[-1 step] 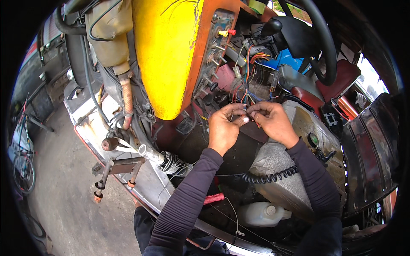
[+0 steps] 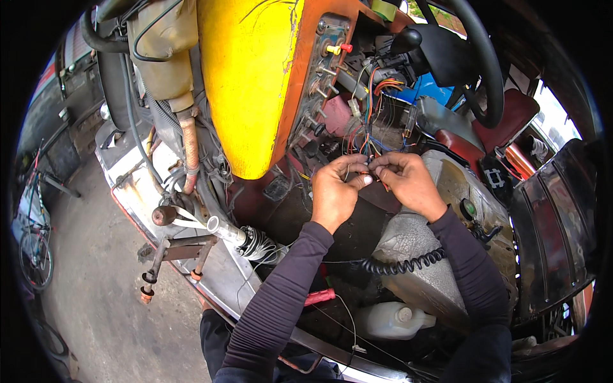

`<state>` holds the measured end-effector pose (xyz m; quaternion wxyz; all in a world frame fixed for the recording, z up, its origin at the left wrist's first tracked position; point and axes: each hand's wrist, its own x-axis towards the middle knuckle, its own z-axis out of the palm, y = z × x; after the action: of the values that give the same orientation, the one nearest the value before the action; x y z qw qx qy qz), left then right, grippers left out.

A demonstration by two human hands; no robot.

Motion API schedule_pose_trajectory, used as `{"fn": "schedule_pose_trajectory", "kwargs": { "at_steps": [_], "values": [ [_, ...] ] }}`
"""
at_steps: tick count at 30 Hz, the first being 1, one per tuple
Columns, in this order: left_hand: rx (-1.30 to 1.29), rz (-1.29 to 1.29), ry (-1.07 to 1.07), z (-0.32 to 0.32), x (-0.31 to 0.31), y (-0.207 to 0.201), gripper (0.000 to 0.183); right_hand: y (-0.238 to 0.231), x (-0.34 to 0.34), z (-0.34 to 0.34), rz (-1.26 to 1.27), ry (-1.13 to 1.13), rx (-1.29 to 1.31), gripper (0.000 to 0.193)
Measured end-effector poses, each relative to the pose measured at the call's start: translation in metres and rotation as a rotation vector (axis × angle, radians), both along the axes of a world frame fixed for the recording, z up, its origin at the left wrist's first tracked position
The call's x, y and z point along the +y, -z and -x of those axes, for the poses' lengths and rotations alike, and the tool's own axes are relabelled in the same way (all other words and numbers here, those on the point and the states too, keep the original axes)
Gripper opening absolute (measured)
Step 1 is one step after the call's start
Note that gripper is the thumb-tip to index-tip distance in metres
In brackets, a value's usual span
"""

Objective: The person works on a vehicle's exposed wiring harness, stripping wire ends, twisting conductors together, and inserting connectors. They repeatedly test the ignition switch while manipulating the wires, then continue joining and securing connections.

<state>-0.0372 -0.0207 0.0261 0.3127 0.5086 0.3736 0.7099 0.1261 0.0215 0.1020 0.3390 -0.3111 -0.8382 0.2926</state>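
Observation:
In the footwell of a vehicle cab, my left hand (image 2: 336, 196) pinches thin wires between thumb and fingertips. Close beside it, my right hand (image 2: 412, 181) is also closed, its thumb and fingers pressed together on the same wires. The fingertips of both hands almost meet, and the exact joint or ends between them are hidden. A bundle of loose coloured wires (image 2: 368, 121), with orange, blue, white and dark strands, runs from beneath the dash down to my fingers. A switch panel (image 2: 327, 70) with several metal toggles stands to the left of the bundle.
Above right is a black steering wheel (image 2: 490, 76). A yellow panel (image 2: 252, 83) rises at left. Below my hands lie a coiled black cable (image 2: 405, 263), a red-handled tool (image 2: 319, 297) and a whitish plastic jug (image 2: 397, 320). A knobbed lever (image 2: 164, 216) stands at the left sill.

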Motion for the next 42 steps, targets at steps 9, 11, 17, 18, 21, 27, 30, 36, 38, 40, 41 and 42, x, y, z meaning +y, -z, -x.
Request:
{"fn": "schedule_pose_trajectory", "kwargs": {
  "at_steps": [9, 11, 17, 18, 21, 27, 30, 36, 38, 40, 41, 42],
  "values": [
    [-0.054, 0.018, -0.021, -0.001, -0.008, -0.012, 0.046, -0.008, 0.000, -0.002, 0.029, 0.000, -0.029, 0.020],
    [-0.043, 0.020, -0.041, 0.000, -0.008, -0.012, 0.046, -0.010, -0.005, 0.000, 0.049, -0.004, -0.031, 0.020],
    [-0.039, -0.017, -0.071, 0.000, -0.005, -0.009, 0.045, -0.009, -0.004, -0.001, 0.008, -0.014, -0.051, 0.019],
    [-0.040, -0.027, -0.076, 0.001, -0.004, -0.008, 0.045, -0.008, -0.003, -0.001, 0.010, -0.016, -0.047, 0.019],
    [-0.049, -0.066, -0.072, 0.001, -0.002, -0.006, 0.044, -0.007, -0.001, -0.001, 0.017, -0.017, -0.038, 0.020],
    [-0.039, -0.049, -0.101, 0.004, -0.005, -0.005, 0.042, -0.006, 0.000, 0.000, 0.014, -0.022, -0.013, 0.021],
    [-0.037, -0.036, -0.112, 0.002, -0.007, -0.008, 0.042, -0.006, 0.002, -0.001, -0.001, -0.020, -0.014, 0.019],
    [0.073, -0.026, -0.195, 0.002, -0.014, -0.012, 0.045, -0.005, 0.003, 0.001, 0.026, 0.013, -0.031, 0.024],
    [0.101, -0.039, -0.238, -0.001, -0.014, -0.012, 0.047, -0.008, 0.001, 0.002, 0.035, 0.024, -0.054, 0.029],
    [0.138, -0.016, -0.278, -0.003, -0.017, -0.016, 0.048, -0.009, -0.001, 0.002, 0.061, 0.046, -0.083, 0.032],
    [0.161, 0.012, -0.296, -0.005, -0.021, -0.020, 0.049, -0.009, -0.001, 0.002, 0.075, 0.058, -0.097, 0.033],
    [0.183, 0.041, -0.313, -0.006, -0.024, -0.023, 0.050, -0.008, 0.000, 0.002, 0.140, 0.054, -0.099, 0.033]
  ]
}}
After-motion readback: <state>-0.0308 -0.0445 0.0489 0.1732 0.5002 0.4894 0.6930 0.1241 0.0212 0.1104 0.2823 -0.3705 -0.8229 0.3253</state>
